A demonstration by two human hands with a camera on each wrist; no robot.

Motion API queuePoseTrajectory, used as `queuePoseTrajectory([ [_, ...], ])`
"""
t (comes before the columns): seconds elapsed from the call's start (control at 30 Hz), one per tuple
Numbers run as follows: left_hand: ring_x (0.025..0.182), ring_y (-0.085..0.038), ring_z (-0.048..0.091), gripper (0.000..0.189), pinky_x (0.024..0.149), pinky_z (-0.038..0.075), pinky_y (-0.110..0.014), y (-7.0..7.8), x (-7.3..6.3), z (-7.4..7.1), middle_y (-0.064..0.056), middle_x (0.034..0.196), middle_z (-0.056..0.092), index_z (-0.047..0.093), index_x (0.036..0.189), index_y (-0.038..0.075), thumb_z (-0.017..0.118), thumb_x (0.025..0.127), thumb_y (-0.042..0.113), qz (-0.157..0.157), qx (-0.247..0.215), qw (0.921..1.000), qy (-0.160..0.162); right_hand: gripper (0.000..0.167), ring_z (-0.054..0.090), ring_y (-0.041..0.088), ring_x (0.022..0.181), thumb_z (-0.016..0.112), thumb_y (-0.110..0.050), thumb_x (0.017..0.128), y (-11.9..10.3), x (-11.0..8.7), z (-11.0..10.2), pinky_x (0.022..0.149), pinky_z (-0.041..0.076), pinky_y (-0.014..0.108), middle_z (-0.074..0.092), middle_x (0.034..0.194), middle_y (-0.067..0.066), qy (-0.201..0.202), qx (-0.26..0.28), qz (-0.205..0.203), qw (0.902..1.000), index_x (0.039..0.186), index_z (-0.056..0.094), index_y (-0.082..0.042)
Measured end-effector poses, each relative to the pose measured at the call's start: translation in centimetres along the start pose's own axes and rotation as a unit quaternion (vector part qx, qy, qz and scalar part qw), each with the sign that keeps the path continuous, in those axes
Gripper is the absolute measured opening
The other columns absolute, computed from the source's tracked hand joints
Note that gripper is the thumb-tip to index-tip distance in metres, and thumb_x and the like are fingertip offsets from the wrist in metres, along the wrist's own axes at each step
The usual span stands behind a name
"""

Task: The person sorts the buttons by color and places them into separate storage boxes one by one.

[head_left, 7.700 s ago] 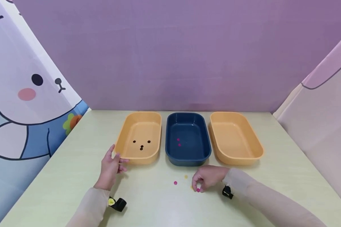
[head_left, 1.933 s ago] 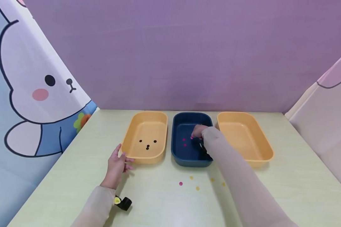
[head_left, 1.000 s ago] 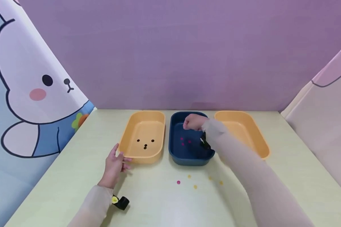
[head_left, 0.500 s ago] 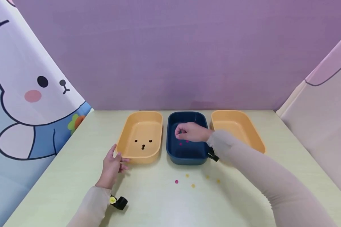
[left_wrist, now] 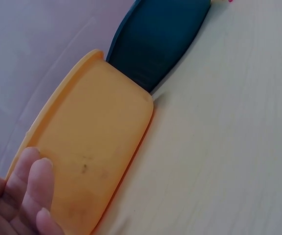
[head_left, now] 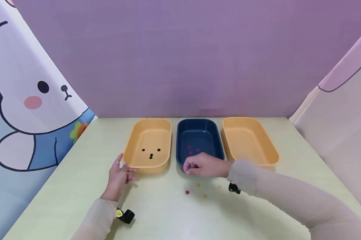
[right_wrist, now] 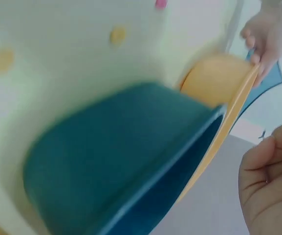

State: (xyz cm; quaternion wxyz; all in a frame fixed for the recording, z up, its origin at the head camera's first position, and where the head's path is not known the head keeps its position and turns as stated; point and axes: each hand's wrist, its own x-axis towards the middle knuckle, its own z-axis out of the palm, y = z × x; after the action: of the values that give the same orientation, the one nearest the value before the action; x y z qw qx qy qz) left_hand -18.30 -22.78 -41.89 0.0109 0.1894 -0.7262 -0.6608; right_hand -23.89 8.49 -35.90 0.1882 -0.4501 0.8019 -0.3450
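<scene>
My left hand (head_left: 117,177) touches the near left corner of the left yellow tray (head_left: 133,141), its fingers loosely spread at the rim; in the left wrist view the fingers (left_wrist: 40,183) lie in front of the outer wall. Several small black discs (head_left: 151,155) sit in that tray. My right hand (head_left: 205,165) hangs over the near rim of the blue tray (head_left: 178,140), fingers loosely curled with a gap to the thumb and nothing seen between them. Small pink discs (head_left: 197,150) lie inside the blue tray. Nearer me, a pink disc (head_left: 187,192) and several yellow discs (head_left: 205,196) lie on the table.
A second yellow tray (head_left: 249,141), with nothing seen in it, stands right of the blue one. All the trays stand in a row on the pale table (head_left: 156,206), before a purple backdrop (head_left: 192,60). Both wrists wear black cameras (head_left: 127,216).
Earlier the right hand picked a pink disc off the table and released it into the blue tray. Since then it has drawn back toward the near rim. The left hand stayed at its tray.
</scene>
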Motion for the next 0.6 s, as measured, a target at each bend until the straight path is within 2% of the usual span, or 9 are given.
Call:
queuePoseTrajectory([
  [0.17, 0.045, -0.006, 0.054, 0.057, 0.046, 0.04, -0.019, -0.1, 0.0, 0.1, 0.006, 0.069, 0.063, -0.002, 0.155, 0.015, 0.028, 0.106, 0.014, 0.0, 0.003, 1.0, 0.001, 0.004, 0.04, 0.004, 0.055, 0.062, -0.007, 0.093, -0.2, -1.0, 0.8, 0.057, 0.037, 0.019, 0.042, 0.063, -0.009, -0.005, 0.023, 0.003, 0.9997, 0.092, 0.064, -0.01],
  [0.37, 0.045, -0.006, 0.054, 0.057, 0.046, 0.039, -0.019, -0.2, 0.0, 0.3, 0.006, 0.069, 0.063, -0.002, 0.155, 0.014, 0.028, 0.106, 0.014, 0.003, 0.002, 1.0, -0.001, 0.006, 0.038, 0.004, 0.055, 0.062, -0.009, 0.094, 1.0, -2.0, 1.0, 0.058, 0.035, 0.02, 0.04, 0.063, -0.009, -0.008, 0.043, 0.021, 0.9988, 0.098, 0.065, -0.007],
  [0.6, 0.045, -0.007, 0.055, 0.058, 0.045, 0.04, -0.02, -0.1, 0.0, 0.1, 0.006, 0.069, 0.064, -0.002, 0.155, 0.015, 0.028, 0.106, 0.015, 0.003, 0.0, 1.0, 0.0, 0.008, 0.039, -0.001, 0.056, 0.063, -0.008, 0.092, 1.9, -2.2, 2.1, 0.056, 0.034, 0.017, 0.04, 0.063, -0.014, -0.047, 0.03, -0.019, 0.9982, 0.095, 0.065, -0.001],
])
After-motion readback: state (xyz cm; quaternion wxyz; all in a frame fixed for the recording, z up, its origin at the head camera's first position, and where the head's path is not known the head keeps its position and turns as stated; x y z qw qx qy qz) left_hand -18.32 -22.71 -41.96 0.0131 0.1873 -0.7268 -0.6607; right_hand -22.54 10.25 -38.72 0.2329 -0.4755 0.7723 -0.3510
